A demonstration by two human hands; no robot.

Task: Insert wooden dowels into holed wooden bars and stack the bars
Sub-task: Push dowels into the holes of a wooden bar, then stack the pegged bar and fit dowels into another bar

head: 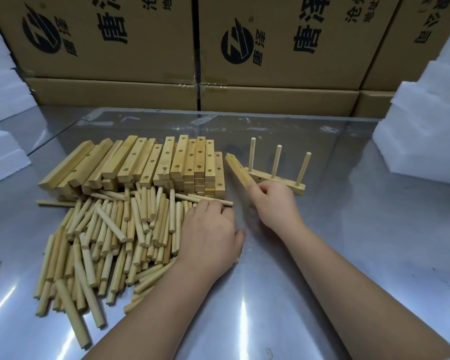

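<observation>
A heap of loose wooden dowels [109, 237] lies on the metal table at the left. Behind it stands a stack of holed wooden bars [151, 162]. My left hand [208, 235] rests palm down on the right edge of the dowel heap, fingers curled over a dowel [208, 200]. My right hand [273, 203] grips the near end of a holed bar [235, 168], tilted up and away to the left. Just behind it a finished bar [278, 181] lies flat with three dowels standing upright in it.
Large printed cardboard boxes [218, 48] wall off the back of the table. White foam blocks [426, 141] sit at the right and more foam blocks [3, 141] at the left. The shiny table [348, 255] stretches out to the right of my arms.
</observation>
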